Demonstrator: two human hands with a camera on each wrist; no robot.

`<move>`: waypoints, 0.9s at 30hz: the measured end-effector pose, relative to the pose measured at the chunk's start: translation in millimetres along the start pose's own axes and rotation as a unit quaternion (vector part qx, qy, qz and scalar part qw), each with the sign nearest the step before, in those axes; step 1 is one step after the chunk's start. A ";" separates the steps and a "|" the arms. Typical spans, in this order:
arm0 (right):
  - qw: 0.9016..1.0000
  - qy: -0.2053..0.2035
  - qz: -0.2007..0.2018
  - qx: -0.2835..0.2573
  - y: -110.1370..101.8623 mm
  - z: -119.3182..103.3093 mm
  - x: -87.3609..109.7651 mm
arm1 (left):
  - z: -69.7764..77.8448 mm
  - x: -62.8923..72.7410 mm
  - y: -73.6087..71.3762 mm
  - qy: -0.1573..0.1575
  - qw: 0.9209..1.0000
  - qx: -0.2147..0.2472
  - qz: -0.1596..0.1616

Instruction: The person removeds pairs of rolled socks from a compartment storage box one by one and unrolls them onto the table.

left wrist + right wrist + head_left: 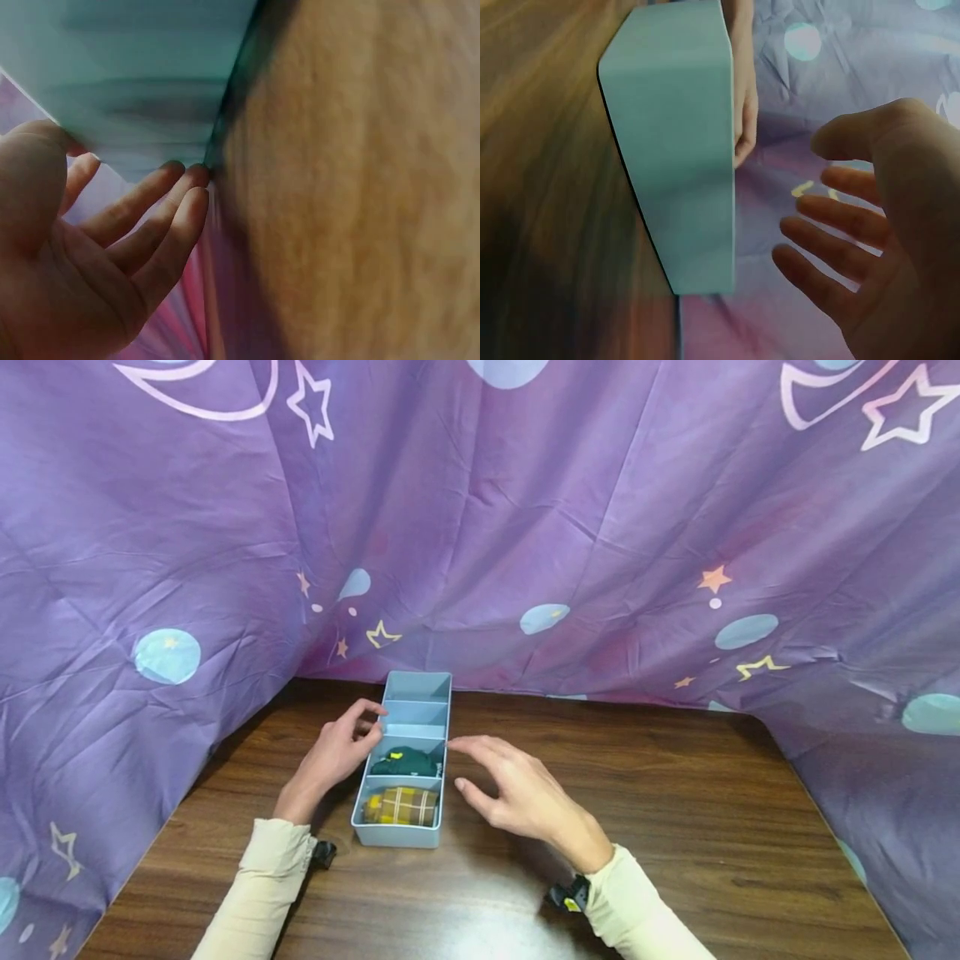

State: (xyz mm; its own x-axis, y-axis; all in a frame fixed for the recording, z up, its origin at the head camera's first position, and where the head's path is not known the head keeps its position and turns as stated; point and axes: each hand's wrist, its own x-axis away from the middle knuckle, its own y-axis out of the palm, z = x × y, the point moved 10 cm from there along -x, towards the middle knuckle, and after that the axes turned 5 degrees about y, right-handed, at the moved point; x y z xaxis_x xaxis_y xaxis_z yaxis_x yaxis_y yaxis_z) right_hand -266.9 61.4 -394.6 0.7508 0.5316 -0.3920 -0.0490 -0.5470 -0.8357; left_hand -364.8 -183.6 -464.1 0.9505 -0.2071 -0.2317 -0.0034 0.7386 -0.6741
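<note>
Box [397,837] sits on the table [637,793] between my hands, its long side running away from me. Left hand [328,758] is at the box's left wall, fingers loosely bent, fingertips seeming to touch, gripping nothing. Right hand [525,789] is just beside the box's right rim, thumb and fingers spread wide, holding nothing; can't tell if a fingertip touches. Nearest section of the box has a plaid cloth [408,807], next one back a dark green cloth [405,762]. Box looks like thin stiff plastic, probably light, smooth, maybe a bit slippery; best hold is both long walls, near the middle. Cloths look soft and unbreakable, easiest pinched from the top.
</note>
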 end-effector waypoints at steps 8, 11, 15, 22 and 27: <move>0.997 -0.035 -0.061 -0.028 27.7 -15.9 -5.3 | -4.5 0.0 1.9 -0.007 1.000 0.007 -0.002; 0.995 -0.044 -0.089 -0.027 37.3 -19.6 -6.7 | -5.3 -0.2 2.3 -0.008 1.000 0.004 -0.001; 0.993 -0.049 -0.104 -0.017 43.6 -21.6 -8.9 | -5.2 0.3 2.3 -0.008 1.000 -0.001 0.000; 0.991 -0.031 -0.133 -0.005 52.1 -23.4 -15.1 | -5.1 0.9 1.7 -0.007 1.000 -0.007 0.003; 0.990 -0.043 -0.131 0.010 54.5 -28.3 -19.1 | -5.3 0.7 3.6 -0.006 1.000 -0.006 -0.005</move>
State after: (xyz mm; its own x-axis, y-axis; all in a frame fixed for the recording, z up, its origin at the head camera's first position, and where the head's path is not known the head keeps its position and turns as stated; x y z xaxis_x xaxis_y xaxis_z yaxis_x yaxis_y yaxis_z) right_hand -265.3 3.2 -421.8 0.6811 0.7067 -0.1917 0.1265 -0.3714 -0.9198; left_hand -365.8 -184.5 -470.5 0.9544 -0.2067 -0.2152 0.0031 0.7280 -0.6856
